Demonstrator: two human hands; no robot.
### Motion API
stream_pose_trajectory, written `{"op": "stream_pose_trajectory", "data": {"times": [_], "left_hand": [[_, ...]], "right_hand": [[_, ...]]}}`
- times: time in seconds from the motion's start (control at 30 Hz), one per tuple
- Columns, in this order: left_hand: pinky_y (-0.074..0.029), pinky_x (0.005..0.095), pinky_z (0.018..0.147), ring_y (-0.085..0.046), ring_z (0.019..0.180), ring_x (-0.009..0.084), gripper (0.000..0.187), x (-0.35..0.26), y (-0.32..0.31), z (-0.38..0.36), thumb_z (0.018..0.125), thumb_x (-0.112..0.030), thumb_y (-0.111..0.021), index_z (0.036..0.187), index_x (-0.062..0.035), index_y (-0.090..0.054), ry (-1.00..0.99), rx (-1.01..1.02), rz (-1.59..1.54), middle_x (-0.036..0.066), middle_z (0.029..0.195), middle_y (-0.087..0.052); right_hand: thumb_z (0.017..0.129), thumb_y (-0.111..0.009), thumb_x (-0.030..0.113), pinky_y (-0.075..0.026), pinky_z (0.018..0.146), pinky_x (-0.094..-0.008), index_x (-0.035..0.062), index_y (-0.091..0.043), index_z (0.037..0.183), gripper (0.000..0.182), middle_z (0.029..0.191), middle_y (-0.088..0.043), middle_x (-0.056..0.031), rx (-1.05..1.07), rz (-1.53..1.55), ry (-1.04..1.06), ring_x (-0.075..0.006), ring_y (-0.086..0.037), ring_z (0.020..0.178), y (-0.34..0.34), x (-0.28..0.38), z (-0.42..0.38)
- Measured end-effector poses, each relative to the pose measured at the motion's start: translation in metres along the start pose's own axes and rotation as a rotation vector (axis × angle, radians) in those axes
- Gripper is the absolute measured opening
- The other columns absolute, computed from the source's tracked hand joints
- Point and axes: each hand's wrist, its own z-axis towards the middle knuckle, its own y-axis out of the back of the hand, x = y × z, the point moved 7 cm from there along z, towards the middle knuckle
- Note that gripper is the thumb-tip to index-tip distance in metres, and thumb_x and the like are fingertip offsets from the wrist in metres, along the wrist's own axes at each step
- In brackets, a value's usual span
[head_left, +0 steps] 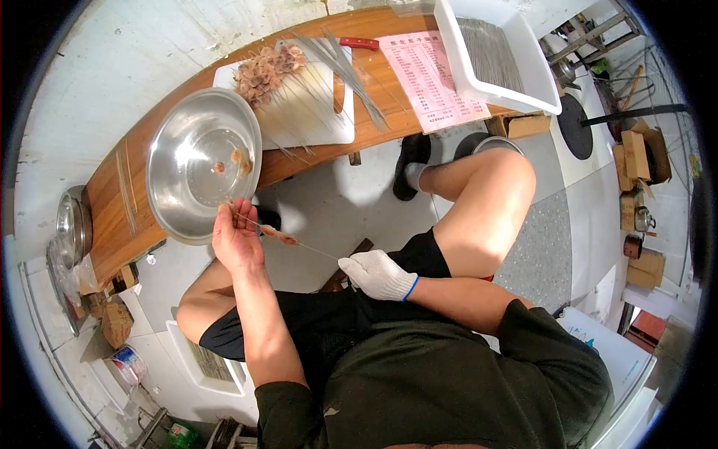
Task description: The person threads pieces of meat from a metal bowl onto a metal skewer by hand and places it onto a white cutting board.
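My gloved right hand [374, 275] is closed around the lower end of a thin skewer [318, 251]. Pieces of pinkish-brown meat [280, 236] are threaded along its middle. My bare left hand [238, 236] is pinched at the skewer's far tip, on what looks like a small piece of meat mostly hidden by the fingers. Just beyond it, a large steel bowl [168, 165] tilts toward me, with a few meat pieces [241, 160] inside. Behind the bowl, a white cutting board [299, 123] carries a pile of loaded skewers [265, 75], their bare ends pointing right.
Bare skewers [344, 71] and a red-handled knife [360, 43] lie by the board. Right of them are a pink printed sheet [430, 75] and a white bin [550, 93] of skewers. The wooden table [112, 217] curves ahead of my knees. Another white bin [183, 340] stands low left.
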Motion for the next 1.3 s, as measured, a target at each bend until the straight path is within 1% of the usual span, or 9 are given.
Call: {"op": "stream_pose_trajectory", "data": {"times": [0.13,0.33,0.43,0.53,0.63,0.73,0.83,1.13,1.3], "left_hand": [[-0.056,0.034,0.081,-0.066,0.088,0.0203,0.022,0.003,0.005,0.002,0.098,-0.021,-0.055,0.104,-0.0013,-0.062,0.016,-0.036,0.0,0.011,0.099,-0.067],[-0.053,0.0364,0.088,-0.064,0.096,0.0221,0.027,-0.003,-0.006,-0.003,0.1,-0.023,-0.052,0.112,-0.0004,-0.058,0.034,0.021,-0.087,0.014,0.106,-0.065],[-0.054,0.0356,0.085,-0.065,0.094,0.0224,0.027,-0.007,-0.01,-0.005,0.099,-0.022,-0.053,0.115,-0.0006,-0.057,0.026,0.047,-0.093,0.013,0.105,-0.065],[-0.055,0.0353,0.083,-0.065,0.092,0.0223,0.026,-0.007,-0.007,-0.001,0.099,-0.022,-0.053,0.115,-0.0009,-0.057,-0.032,0.067,-0.015,0.013,0.103,-0.066],[-0.055,0.0351,0.082,-0.066,0.089,0.0214,0.024,-0.002,-0.003,0.002,0.099,-0.021,-0.054,0.112,-0.0012,-0.058,-0.011,0.057,-0.068,0.012,0.1,-0.067],[-0.055,0.0352,0.082,-0.066,0.086,0.0206,0.021,-0.001,-0.004,-0.001,0.098,-0.02,-0.054,0.107,-0.0019,-0.06,-0.007,0.035,-0.029,0.011,0.096,-0.067],[-0.055,0.0352,0.082,-0.065,0.084,0.0198,0.019,0.002,-0.004,0.0,0.098,-0.02,-0.054,0.105,-0.0024,-0.061,0.0,0.06,-0.081,0.01,0.096,-0.067],[-0.055,0.0335,0.08,-0.065,0.083,0.0182,0.019,0.005,-0.001,-0.002,0.099,-0.021,-0.054,0.102,-0.0036,-0.061,0.043,0.032,-0.047,0.007,0.092,-0.066],[-0.055,0.0334,0.08,-0.065,0.082,0.0179,0.019,0.008,-0.002,0.0,0.099,-0.021,-0.054,0.102,-0.0035,-0.061,0.049,0.081,-0.071,0.007,0.091,-0.066]], "right_hand": [[0.101,-0.04,0.036,-0.047,0.061,-0.0408,-0.0005,-0.057,0.066,0.054,0.06,-0.058,-0.0167,0.007,0.058,-0.058,-0.0318,-0.059,0.057,0.001,-0.001,0.0],[0.102,-0.039,0.037,-0.046,0.062,-0.041,0.0,-0.054,0.067,0.054,0.062,-0.057,-0.017,-0.012,-0.018,-0.04,-0.0328,-0.058,0.06,0.005,-0.001,0.007],[0.102,-0.039,0.037,-0.046,0.063,-0.041,0.0001,-0.054,0.067,0.053,0.062,-0.057,-0.017,-0.014,-0.005,-0.046,-0.0333,-0.058,0.061,0.003,-0.006,0.008],[0.101,-0.039,0.037,-0.046,0.063,-0.0418,0.0001,-0.055,0.067,0.053,0.062,-0.057,-0.0176,-0.002,-0.024,-0.043,-0.0337,-0.059,0.061,0.005,-0.002,0.008],[0.101,-0.04,0.037,-0.046,0.063,-0.0427,-0.0008,-0.055,0.067,0.053,0.063,-0.057,-0.019,-0.018,0.009,-0.051,-0.0346,-0.058,0.061,0.006,-0.001,0.006],[0.101,-0.041,0.037,-0.046,0.062,-0.0431,-0.0019,-0.055,0.067,0.053,0.062,-0.057,-0.0202,-0.034,-0.046,0.022,-0.0351,-0.058,0.059,0.005,-0.001,0.005],[0.101,-0.042,0.036,-0.046,0.062,-0.0434,-0.0027,-0.055,0.068,0.052,0.062,-0.056,-0.0215,-0.014,0.036,-0.053,-0.0357,-0.057,0.059,0.004,-0.005,0.003],[0.1,-0.043,0.035,-0.046,0.06,-0.0429,-0.0028,-0.055,0.066,0.053,0.062,-0.057,-0.0216,-0.015,-0.009,-0.018,-0.0348,-0.057,0.057,0.006,-0.003,0.003],[0.1,-0.044,0.035,-0.046,0.06,-0.0436,-0.0026,-0.055,0.066,0.052,0.063,-0.057,-0.0229,-0.034,0.024,-0.03,-0.0363,-0.058,0.058,0.007,-0.003,0.002]]}}
